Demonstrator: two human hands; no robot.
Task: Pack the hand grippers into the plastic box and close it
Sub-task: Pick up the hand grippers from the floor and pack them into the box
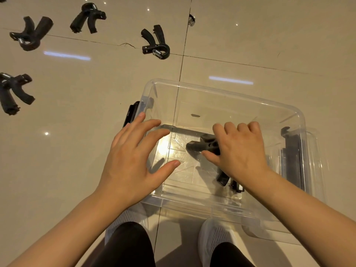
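A clear plastic box (227, 89) stands open on the tiled floor in front of me. My right hand (238, 149) reaches inside it, fingers closed on a black hand gripper (204, 146) held low over the box's bottom. My left hand (134, 158) hovers over the box's left rim with fingers spread and nothing in it. Several more black hand grippers lie on the floor at the upper left: one nearest the box (156, 42), one further back (87, 17), one at far left (30, 33), and one at the left edge (13, 92).
Black latch clips hang on the box's left side (132, 112) and right side (292, 151). A clear lid (316, 170) seems to lie under or beside the box at right. My white shoes (215, 236) stand just before the box. A small metal piece (191, 19) sits on the floor behind.
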